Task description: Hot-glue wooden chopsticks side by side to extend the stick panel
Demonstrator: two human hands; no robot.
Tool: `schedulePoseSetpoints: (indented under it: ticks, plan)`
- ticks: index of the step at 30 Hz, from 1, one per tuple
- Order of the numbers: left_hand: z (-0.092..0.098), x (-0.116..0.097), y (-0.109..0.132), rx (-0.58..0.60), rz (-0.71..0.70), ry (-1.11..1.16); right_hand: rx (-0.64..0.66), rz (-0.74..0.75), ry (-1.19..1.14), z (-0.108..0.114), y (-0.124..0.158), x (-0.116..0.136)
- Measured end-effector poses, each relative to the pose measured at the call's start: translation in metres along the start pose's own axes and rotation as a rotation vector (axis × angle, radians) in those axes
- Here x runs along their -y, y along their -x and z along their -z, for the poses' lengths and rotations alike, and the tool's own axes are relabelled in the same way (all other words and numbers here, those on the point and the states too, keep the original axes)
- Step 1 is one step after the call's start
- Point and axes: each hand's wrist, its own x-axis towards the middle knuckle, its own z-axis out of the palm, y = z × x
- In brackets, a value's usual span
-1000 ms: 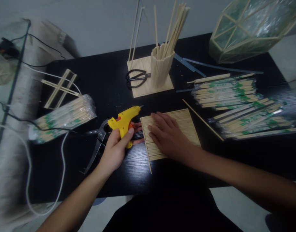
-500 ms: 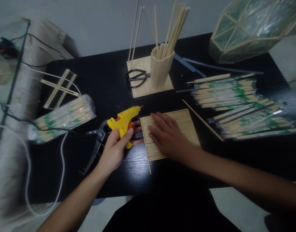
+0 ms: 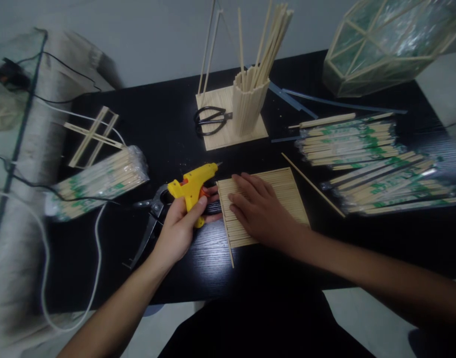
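My left hand (image 3: pixel 182 228) is wrapped round a yellow hot glue gun (image 3: pixel 193 184), its nozzle pointing up and to the right. Fingertips of that hand reach near the left edge of a flat panel of wooden sticks (image 3: pixel 283 199). Along this edge lies a thin stick (image 3: pixel 229 243) whose end juts past the panel's near corner. My right hand (image 3: pixel 254 206) rests flat on the panel, fingers extended and holding nothing. Just left of the glue gun are dark metal cutting pliers (image 3: pixel 148 231), partly hidden by my left hand.
Behind the panel, a stick-built holder (image 3: pixel 248 109) full of sticks stands on a wooden base beside black-handled scissors (image 3: pixel 211 121). Wrapped chopstick packs (image 3: pixel 347 141) lie right, another pack (image 3: pixel 101 186) left. A loose stick (image 3: pixel 313 185) lies right of the panel. A white cable (image 3: pixel 44 258) loops at left.
Almost nothing differs. The whole view has shifted very slightly, and the glue gun in my left hand sits a touch further right; my right hand stays on the panel.
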Motion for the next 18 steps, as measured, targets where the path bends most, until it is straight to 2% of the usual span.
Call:
schedulePoseSetpoints:
  ticks: [18]
  plan:
    - [0.0003,0.0002,0.0003,0.014,0.006,0.003,0.065,-0.022,-0.039,0.0061,-0.0025,0.0001]
